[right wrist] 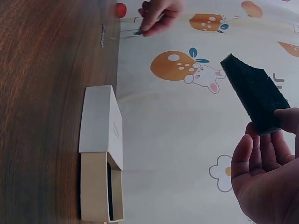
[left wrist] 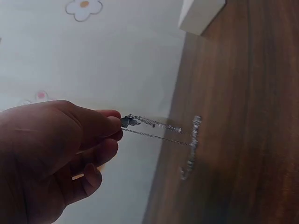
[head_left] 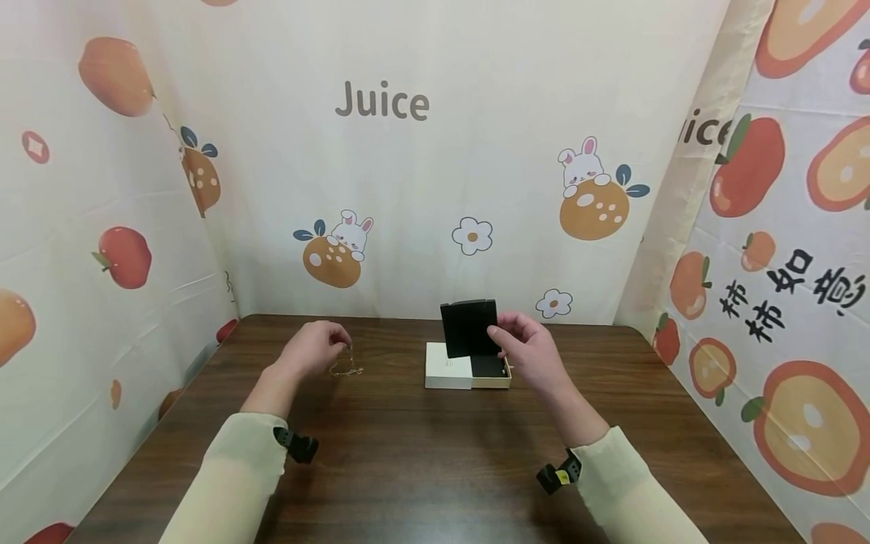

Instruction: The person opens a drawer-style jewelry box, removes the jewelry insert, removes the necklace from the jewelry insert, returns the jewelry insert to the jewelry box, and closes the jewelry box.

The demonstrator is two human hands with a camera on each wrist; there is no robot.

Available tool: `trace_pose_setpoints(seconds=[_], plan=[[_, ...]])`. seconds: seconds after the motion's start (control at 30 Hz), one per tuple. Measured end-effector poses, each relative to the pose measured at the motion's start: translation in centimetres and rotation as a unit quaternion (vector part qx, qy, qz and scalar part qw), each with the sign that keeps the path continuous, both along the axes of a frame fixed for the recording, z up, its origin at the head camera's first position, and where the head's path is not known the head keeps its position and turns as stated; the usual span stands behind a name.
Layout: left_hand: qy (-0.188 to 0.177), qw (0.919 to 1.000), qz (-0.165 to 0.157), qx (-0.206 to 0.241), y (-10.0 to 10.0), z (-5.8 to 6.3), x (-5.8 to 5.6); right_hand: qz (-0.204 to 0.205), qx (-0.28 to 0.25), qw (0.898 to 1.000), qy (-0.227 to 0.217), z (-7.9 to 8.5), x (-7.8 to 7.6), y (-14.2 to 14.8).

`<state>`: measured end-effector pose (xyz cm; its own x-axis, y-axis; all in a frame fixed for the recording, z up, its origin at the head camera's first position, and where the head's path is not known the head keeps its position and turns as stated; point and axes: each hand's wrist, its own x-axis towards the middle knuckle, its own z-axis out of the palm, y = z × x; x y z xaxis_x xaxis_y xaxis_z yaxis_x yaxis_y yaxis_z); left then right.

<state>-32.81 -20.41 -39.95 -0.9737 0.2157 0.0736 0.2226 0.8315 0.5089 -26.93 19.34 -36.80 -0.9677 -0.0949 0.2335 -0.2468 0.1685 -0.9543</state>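
Between thumb and fingers my left hand (head_left: 316,349) pinches a thin silver necklace (left wrist: 159,136). Its chain hangs down, and the lower part lies gathered on the table. My right hand (head_left: 533,349) holds a square black foam pad (head_left: 469,327) by its edge, raised above a small box. In the right wrist view the pad (right wrist: 257,95) looks thick, with a cut at one end. Below it, the white sleeve (head_left: 448,372) of the box covers the left part, and the cream drawer (right wrist: 93,186) sticks out to the right with black lining inside.
The brown wooden table (head_left: 408,453) reaches back to a fabric curtain (head_left: 408,174) printed with fruit and rabbits. More printed cloth hangs at the left and right sides. A black wrist camera (head_left: 299,444) is strapped to the left wrist, another (head_left: 559,474) to the right.
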Motion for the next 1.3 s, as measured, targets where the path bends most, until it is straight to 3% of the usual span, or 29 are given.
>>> trace_pose_setpoints(seconds=[0.33, 0.6, 0.9, 1.03, 1.3], plan=[[-0.045, 0.9988, -0.014, 0.013, -0.3, -2.9, -0.4, 0.000, 0.005, 1.000, 0.003, 0.2, 0.1, 0.0], [-0.045, 0.9989, -0.008, -0.014, -0.4, -4.7, -0.7, -0.001, 0.003, 1.000, 0.002, 0.1, 0.1, 0.0], [-0.049, 0.9987, 0.002, -0.016, -0.8, -4.9, -0.7, -0.005, -0.001, 1.000, 0.001, -0.1, -0.1, 0.0], [-0.035, 0.9994, 0.004, -0.008, -0.1, -4.9, -0.6, -0.003, -0.004, 1.000, 0.000, -0.1, -0.1, 0.0], [0.013, 0.9989, -0.043, 0.010, 3.2, -4.6, -0.5, -0.008, -0.016, 1.000, -0.001, -0.1, -0.1, 0.0]])
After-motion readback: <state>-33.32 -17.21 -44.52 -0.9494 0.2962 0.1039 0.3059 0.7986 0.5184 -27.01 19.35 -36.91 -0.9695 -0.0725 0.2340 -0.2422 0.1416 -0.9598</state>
